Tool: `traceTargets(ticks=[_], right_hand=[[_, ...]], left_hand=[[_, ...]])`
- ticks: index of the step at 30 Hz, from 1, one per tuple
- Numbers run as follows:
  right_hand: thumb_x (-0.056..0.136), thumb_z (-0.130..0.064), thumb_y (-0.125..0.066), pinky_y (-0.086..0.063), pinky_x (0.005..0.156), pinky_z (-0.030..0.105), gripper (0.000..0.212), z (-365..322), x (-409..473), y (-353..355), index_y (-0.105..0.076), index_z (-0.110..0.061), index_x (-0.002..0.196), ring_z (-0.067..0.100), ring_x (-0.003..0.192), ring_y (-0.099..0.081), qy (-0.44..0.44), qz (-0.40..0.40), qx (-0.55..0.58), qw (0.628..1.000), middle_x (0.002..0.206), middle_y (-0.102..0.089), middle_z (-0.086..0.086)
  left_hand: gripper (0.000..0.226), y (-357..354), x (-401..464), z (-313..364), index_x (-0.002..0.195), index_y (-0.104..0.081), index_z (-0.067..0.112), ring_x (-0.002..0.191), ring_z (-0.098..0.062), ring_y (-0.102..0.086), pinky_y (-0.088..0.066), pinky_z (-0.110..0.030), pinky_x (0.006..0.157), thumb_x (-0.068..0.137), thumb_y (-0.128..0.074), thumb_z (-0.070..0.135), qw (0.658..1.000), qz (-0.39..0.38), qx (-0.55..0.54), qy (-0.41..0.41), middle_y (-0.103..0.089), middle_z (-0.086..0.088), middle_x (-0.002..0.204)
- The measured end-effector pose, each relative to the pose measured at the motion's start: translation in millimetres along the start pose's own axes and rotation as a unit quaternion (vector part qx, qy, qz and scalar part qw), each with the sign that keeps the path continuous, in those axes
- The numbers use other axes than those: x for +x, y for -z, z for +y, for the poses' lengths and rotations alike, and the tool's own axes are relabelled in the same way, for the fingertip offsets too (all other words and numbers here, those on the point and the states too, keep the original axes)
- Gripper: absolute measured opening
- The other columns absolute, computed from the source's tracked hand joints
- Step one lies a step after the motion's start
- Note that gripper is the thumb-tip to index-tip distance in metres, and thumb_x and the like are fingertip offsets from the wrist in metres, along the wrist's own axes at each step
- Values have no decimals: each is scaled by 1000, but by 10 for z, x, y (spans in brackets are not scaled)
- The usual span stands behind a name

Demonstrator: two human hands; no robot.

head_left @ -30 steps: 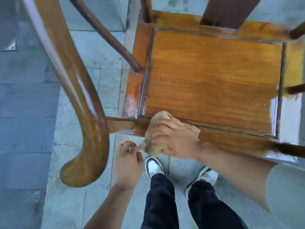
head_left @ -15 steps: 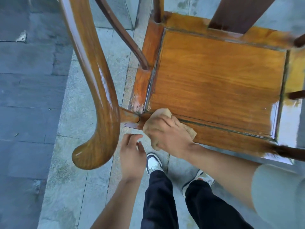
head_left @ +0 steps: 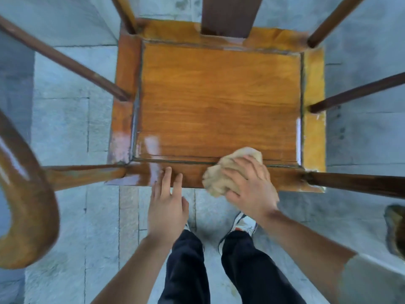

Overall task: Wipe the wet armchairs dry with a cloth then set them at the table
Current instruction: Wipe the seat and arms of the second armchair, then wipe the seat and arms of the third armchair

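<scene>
On the armchair (head_left: 219,102) seat's front rail: right hand (head_left: 249,187) clenched around a balled-up tan cloth (head_left: 223,172), left hand (head_left: 167,207) flat beside it, fingers (head_left: 168,174) released, holding nothing.

You see the armchair (head_left: 219,102) only in part: its back splat (head_left: 230,16) and spindles run off the top edge. The curved armrest (head_left: 28,205) is blurred and cut at the left. Your right hand (head_left: 249,187) hides much of the cloth (head_left: 221,176). A blurred brown shape (head_left: 396,231) at the right edge is unidentifiable.
</scene>
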State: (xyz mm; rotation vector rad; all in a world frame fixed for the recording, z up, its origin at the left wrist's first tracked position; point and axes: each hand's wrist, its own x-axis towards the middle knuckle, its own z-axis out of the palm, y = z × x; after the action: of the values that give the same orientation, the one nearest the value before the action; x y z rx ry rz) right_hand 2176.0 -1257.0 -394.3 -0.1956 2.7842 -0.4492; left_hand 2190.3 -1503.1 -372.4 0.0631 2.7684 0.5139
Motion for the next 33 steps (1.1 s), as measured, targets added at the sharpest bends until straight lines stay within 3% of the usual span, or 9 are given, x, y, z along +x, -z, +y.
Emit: traceTargets(ticks=[2, 5, 8, 10, 18, 21, 25, 29, 33], right_hand=[[78, -33, -74, -33, 111, 61, 55, 318, -324, 136, -63, -30, 132, 34, 142, -27, -119, 17, 20, 993, 147, -43, 6], [74, -18, -78, -41, 99, 60, 59, 404, -661, 203, -63, -25, 131, 39, 133, -31, -188, -3, 8, 982, 142, -47, 13], [90, -31, -61, -40, 100, 54, 50, 375, -804, 332, -49, -32, 139, 37, 136, -25, -229, -67, 21, 971, 145, -36, 7], [93, -36, -54, -39, 103, 56, 47, 349, -936, 429, -45, -35, 140, 36, 137, -22, -283, -72, 65, 954, 144, -34, 5], [83, -40, -45, -39, 98, 49, 49, 409, -1549, 985, -48, -43, 132, 32, 127, -34, -447, 58, 213, 867, 137, -45, -6], [83, -42, -44, -40, 93, 46, 44, 333, -2011, 1192, -50, -45, 126, 28, 122, -34, -496, 91, 223, 834, 128, -43, -6], [84, -44, -53, -41, 97, 45, 53, 93, -2692, 1381, -49, -46, 136, 22, 120, -36, -552, 158, 265, 774, 126, -43, -10], [85, -39, -64, -41, 98, 45, 53, -85, -3313, 1759, -53, -44, 137, 23, 118, -39, -578, 260, 286, 719, 126, -44, -8], [84, -39, -67, -41, 98, 44, 55, -76, -4081, 2167, -53, -43, 138, 22, 120, -39, -614, 337, 266, 663, 127, -47, -6]], left_hand=[[64, -73, -17, 242, 145, -44, 2, 149, -40, -19, -42, -52, 109, 86, -65, 16, 998, -40, 17, 34, -23, -24, 159], [59, -130, -50, 586, 145, -43, 3, 149, -39, -17, -40, -51, 110, 90, -58, 16, 995, -89, 18, 37, -21, -24, 159], [54, -95, -53, 1105, 148, -40, 11, 143, -31, -28, -28, -41, 117, 96, -48, 22, 984, -170, 26, -44, -25, -12, 160], [53, -9, -115, 1482, 148, -38, 15, 139, -28, -34, -28, -37, 115, 96, -44, 21, 975, -199, 25, -99, -30, -7, 158], [49, 489, -133, 2376, 146, -38, 15, 137, -23, -35, -30, -37, 113, 98, -42, 21, 935, -231, 82, -257, -37, -3, 151], [42, 722, -254, 2568, 139, -46, 14, 128, -22, -42, -37, -37, 106, 98, -44, 20, 918, -230, 95, -310, -46, -2, 139], [28, 1045, -522, 2728, 121, -59, 14, 115, -25, -51, -41, -37, 98, 95, -58, 22, 906, -205, 73, -363, -53, -5, 118], [27, 1336, -844, 3157, 111, -66, 10, 109, -31, -56, -42, -40, 97, 87, -70, 19, 869, -195, 66, -450, -59, -11, 110], [37, 1383, -1361, 3933, 122, -61, 8, 115, -33, -55, -43, -41, 100, 89, -66, 25, 812, -200, 103, -539, -58, -14, 118]])
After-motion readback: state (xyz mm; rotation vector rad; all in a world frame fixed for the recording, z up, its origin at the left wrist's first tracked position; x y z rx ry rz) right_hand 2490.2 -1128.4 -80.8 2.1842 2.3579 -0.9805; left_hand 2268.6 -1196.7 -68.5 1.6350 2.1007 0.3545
